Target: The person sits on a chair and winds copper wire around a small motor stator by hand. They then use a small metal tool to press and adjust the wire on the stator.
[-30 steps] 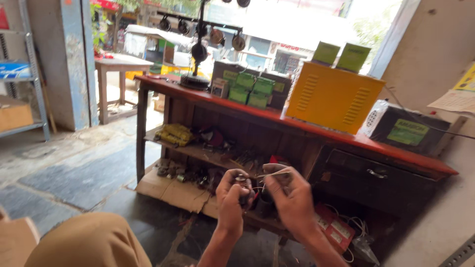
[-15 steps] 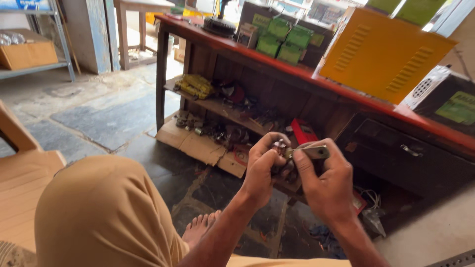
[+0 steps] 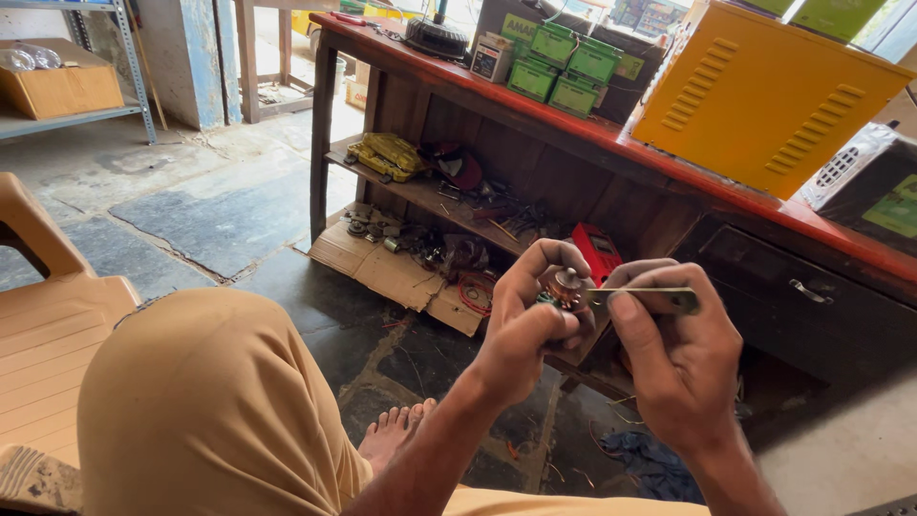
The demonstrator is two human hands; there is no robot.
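Head view is showing you seated, with your knee (image 3: 210, 401) in tan cloth filling the lower left and your bare foot (image 3: 394, 432) resting on the dark stone floor (image 3: 220, 215) below. Your left hand (image 3: 523, 325) is closing around a small round part (image 3: 565, 285) with a coppery body and a metal knob on top, thumb and fingers wrapping it so that only its upper end is showing. Your right hand (image 3: 673, 368) is pinching a thin flat metal tool (image 3: 650, 294) between thumb and forefinger, and its tip is reaching in to touch the side of that part. By the look of it, you are working the tool into the part while bracing it; the next move is likely asking for a steady left grip and small, controlled pressure from the right, since the tip could slip off the round surface. Behind your hands a red meter-like device (image 3: 598, 252) is sitting on the lower shelf (image 3: 420, 191) among loose wires and scraps, with flattened cardboard (image 3: 382, 272) lying beneath. Farther back, green boxes (image 3: 565, 67) and a yellow vented metal case (image 3: 764, 91) are standing on the red-topped workbench (image 3: 611, 143).
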